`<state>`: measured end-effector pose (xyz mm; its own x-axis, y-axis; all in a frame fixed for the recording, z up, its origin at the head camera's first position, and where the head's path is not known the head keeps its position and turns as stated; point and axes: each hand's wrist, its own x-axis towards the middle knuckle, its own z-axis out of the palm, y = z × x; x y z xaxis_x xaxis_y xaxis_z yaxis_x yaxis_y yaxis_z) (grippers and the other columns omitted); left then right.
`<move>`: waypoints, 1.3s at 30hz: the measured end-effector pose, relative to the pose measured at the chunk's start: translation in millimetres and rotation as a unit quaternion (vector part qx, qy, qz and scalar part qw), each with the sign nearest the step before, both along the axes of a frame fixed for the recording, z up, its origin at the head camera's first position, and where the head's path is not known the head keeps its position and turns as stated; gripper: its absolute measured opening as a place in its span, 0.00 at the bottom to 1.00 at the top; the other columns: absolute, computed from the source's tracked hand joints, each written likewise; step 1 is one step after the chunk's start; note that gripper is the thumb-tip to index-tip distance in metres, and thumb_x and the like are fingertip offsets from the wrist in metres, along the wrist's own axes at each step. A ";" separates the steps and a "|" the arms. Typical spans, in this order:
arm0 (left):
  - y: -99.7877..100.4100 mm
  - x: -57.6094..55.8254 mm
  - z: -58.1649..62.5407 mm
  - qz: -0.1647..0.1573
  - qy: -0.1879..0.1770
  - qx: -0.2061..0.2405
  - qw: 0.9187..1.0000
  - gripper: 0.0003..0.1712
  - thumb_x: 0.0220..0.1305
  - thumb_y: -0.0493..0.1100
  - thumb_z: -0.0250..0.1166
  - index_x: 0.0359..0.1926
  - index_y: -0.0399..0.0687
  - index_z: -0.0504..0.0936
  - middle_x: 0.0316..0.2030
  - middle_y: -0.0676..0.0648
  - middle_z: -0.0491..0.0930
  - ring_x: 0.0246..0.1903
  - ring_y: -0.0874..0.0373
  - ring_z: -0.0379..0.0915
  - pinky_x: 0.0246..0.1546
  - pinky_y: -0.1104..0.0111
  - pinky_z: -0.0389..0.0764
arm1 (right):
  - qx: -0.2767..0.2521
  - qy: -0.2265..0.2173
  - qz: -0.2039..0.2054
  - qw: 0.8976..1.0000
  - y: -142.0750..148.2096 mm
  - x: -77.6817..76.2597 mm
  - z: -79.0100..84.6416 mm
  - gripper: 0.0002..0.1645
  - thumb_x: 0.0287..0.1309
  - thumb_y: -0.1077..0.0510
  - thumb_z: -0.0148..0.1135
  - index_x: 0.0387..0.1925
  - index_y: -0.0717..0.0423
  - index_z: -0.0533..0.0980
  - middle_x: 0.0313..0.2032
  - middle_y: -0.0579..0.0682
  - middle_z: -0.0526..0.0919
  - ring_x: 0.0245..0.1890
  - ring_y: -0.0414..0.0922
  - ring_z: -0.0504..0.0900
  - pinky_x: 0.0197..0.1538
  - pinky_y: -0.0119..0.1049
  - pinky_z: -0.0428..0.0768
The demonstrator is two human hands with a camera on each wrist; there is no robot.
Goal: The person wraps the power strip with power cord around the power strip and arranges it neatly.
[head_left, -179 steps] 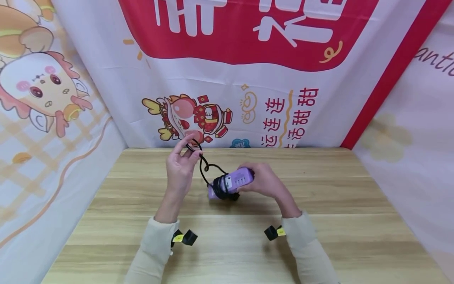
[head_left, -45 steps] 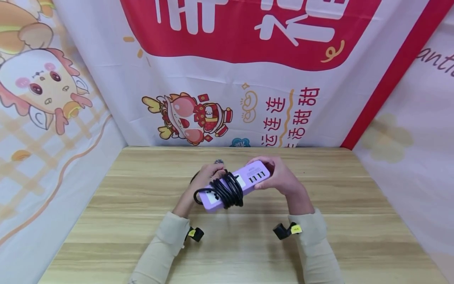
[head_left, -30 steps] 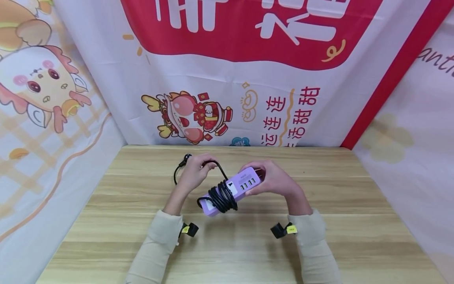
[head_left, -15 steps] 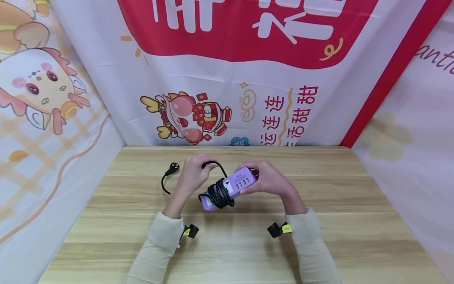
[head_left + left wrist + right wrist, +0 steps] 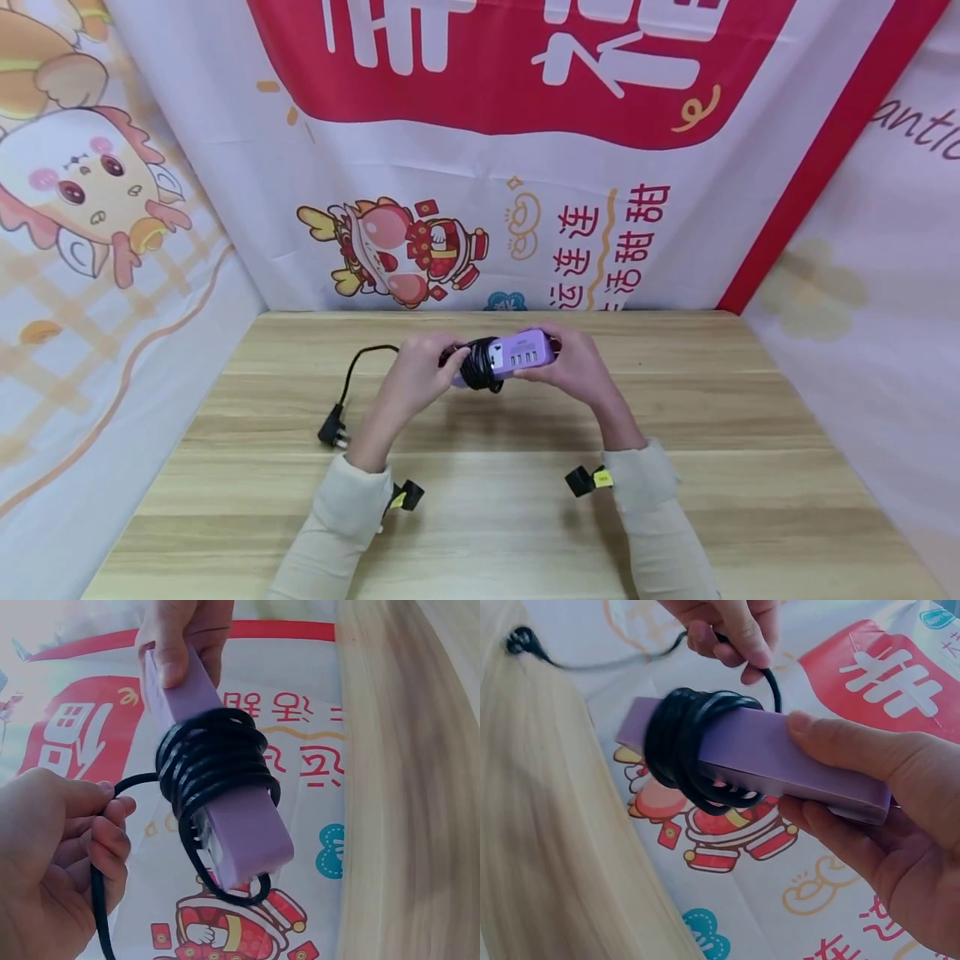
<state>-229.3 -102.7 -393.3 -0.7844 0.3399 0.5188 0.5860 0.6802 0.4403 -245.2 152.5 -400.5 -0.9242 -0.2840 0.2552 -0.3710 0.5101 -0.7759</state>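
Note:
A purple power strip (image 5: 522,350) with a row of USB ports is held up over the table, several turns of black cord (image 5: 217,759) wound about its middle. My right hand (image 5: 576,367) grips its right end, thumb on one face and fingers on the other in the right wrist view. My left hand (image 5: 422,371) pinches the cord between thumb and fingers, just beside the windings. From there the loose cord runs left to a black plug (image 5: 332,427), which hangs near the left forearm. In the head view the left hand covers the strip's left end.
The wooden table (image 5: 510,517) lies beneath both hands. Behind it rises a printed cloth backdrop (image 5: 480,167), and a patterned cloth (image 5: 97,350) walls the left side. Black wrist cameras (image 5: 408,495) sit at both cuffs.
Cord has gone from a loose loop to more turns around the strip. Within the last half second the strip has risen and levelled, and the plug has swung down and left.

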 end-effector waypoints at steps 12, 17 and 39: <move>-3.7 1.3 2.5 -0.023 -0.095 -0.013 0.995 0.10 0.72 0.41 0.60 0.35 0.46 0.85 0.19 0.54 0.75 0.20 0.63 0.67 0.25 0.71 0.71 | -0.053 0.044 -0.118 0.991 18.1 -5.8 1.3 0.39 0.44 0.53 0.82 0.59 0.53 0.76 0.53 0.58 0.82 0.49 0.53 0.81 0.49 0.50 0.84; 2.5 6.6 0.1 -0.090 -0.121 0.014 0.988 0.10 0.73 0.37 0.57 0.40 0.43 0.85 0.21 0.52 0.76 0.21 0.63 0.66 0.25 0.73 0.71 | -0.085 0.050 -0.155 0.983 21.0 -8.6 0.0 0.39 0.45 0.52 0.81 0.60 0.54 0.76 0.54 0.59 0.82 0.50 0.54 0.82 0.50 0.50 0.84; 25.3 15.4 -3.7 -0.267 -0.228 0.168 0.921 0.20 0.78 0.32 0.44 0.61 0.37 0.77 0.27 0.42 0.77 0.21 0.64 0.64 0.21 0.75 0.66 | -0.346 -0.074 -0.187 0.916 16.4 1.8 20.5 0.40 0.47 0.56 0.80 0.63 0.48 0.74 0.56 0.51 0.77 0.55 0.45 0.79 0.52 0.27 0.82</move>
<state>-213.9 -77.4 -397.0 -0.7143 0.6207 0.3233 0.5003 0.1299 0.8560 -243.3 168.9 -379.9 -0.9631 0.2418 0.1179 -0.1345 -0.0531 -0.9895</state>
